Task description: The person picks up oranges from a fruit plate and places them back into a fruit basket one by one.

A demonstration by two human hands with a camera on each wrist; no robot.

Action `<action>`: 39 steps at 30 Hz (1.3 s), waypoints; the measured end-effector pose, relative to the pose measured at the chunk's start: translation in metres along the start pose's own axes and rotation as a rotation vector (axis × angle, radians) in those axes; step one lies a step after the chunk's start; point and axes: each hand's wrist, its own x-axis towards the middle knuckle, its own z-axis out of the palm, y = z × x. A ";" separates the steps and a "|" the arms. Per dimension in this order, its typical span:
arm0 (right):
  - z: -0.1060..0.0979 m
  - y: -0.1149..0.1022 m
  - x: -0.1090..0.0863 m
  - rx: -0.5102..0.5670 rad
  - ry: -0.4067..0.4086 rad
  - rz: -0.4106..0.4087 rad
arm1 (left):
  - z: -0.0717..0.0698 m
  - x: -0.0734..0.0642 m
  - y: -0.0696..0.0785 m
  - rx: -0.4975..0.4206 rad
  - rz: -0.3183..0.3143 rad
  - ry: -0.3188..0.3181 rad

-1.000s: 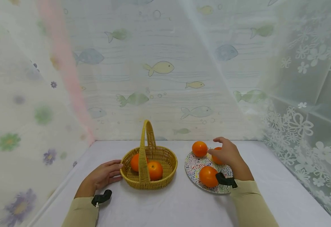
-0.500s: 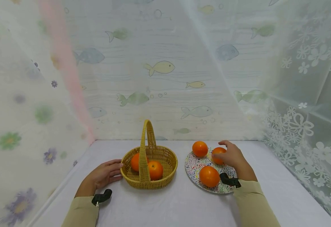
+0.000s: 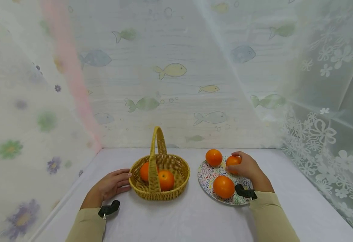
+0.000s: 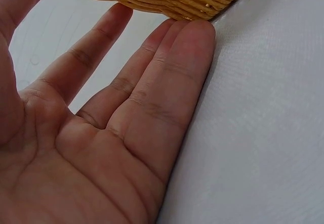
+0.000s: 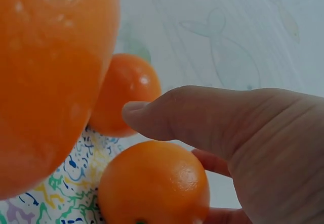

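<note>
My left hand (image 3: 113, 184) rests on the cloth with fairly straight fingers, their tips touching the side of a yellow wicker basket (image 3: 179, 193). One orange (image 3: 166, 180) in the basket lies in front of another orange (image 3: 144, 172), partly behind the handle. At the right, my right hand (image 3: 250, 169) curls its thumb and fingers round the back-right orange (image 5: 154, 178) on a round, colour-speckled plate (image 3: 205, 178). In the right wrist view the thumb lies along its top edge and the fingers pass behind it. How firmly they press cannot be told.
On the same plate are a front orange (image 3: 223, 187), close to the right wrist, and a back-left orange (image 3: 214, 157). The basket's tall handle (image 3: 156, 134) arches above its rim. A white cloth (image 3: 176, 222) covers the table; a fish-print curtain (image 3: 176, 101) hangs behind it.
My right hand has drawn back to the right, then its fingers have come down round the back-right orange. The left hand and the basket stay as they were.
</note>
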 end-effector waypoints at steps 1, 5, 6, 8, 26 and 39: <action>0.000 0.000 0.000 -0.001 0.001 -0.001 | 0.000 0.000 0.000 0.001 0.001 0.000; 0.002 0.001 0.000 -0.001 0.005 -0.005 | 0.000 0.001 0.000 -0.005 -0.005 0.001; 0.002 0.001 0.000 -0.005 0.006 -0.011 | 0.000 0.001 0.000 -0.003 -0.001 -0.007; 0.003 0.003 0.001 -0.011 0.007 -0.020 | 0.000 0.002 -0.001 -0.007 -0.003 -0.009; 0.010 0.008 0.002 -0.008 0.006 -0.044 | -0.002 0.001 -0.001 -0.004 0.003 -0.001; 0.008 0.013 0.004 -0.058 0.055 -0.053 | 0.000 0.001 -0.001 -0.017 -0.005 0.001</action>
